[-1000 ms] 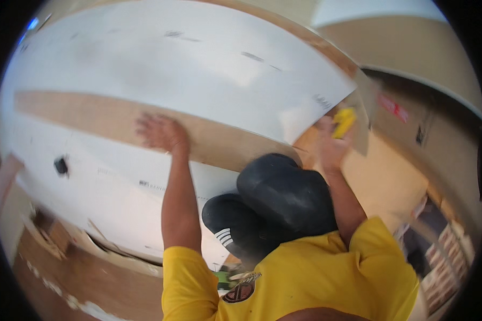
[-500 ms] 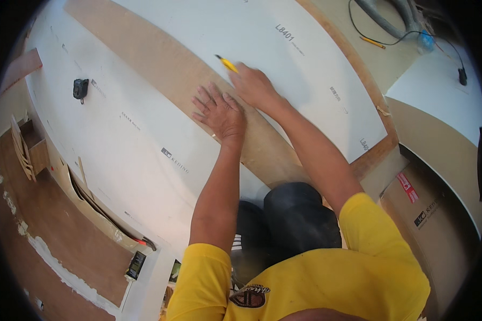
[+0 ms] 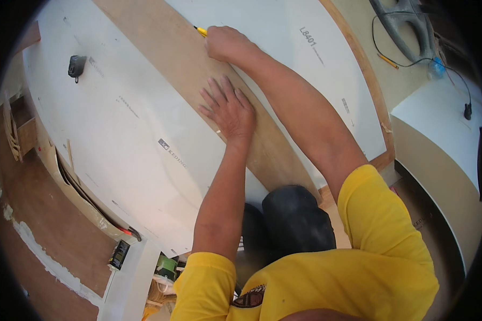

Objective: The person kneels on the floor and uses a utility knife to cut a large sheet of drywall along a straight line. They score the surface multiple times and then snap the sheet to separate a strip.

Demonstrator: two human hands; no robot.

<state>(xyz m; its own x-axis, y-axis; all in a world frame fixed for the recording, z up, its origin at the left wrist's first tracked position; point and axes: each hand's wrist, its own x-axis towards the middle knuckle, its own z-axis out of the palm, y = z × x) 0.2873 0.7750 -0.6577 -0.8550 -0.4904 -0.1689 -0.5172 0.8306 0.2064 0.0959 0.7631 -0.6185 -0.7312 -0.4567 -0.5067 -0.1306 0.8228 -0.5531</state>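
Note:
A long brown wooden strip (image 3: 150, 48) lies diagonally across a large white printed sheet (image 3: 139, 144). My left hand (image 3: 231, 112) rests flat on the strip, its fingers spread and nothing held in it. Farther up, at the strip's right edge, my right hand (image 3: 230, 43) is closed around a slim yellow tool with a dark tip (image 3: 201, 31). The tip points to the upper left, along the edge. Whether the tool is a knife or a marker I cannot make out, as my fist covers most of it.
A black tape measure (image 3: 76, 66) sits on the sheet to the left. My dark-clad knees (image 3: 297, 216) are at the strip's near end. At the upper right lie a thin yellow stick (image 3: 388, 61), a black cable (image 3: 468, 111) and a grey curved object (image 3: 404, 27).
My right hand has moved away from me and left along the strip's edge with the yellow tool. The left hand stays flat on the strip. The view has shifted slightly.

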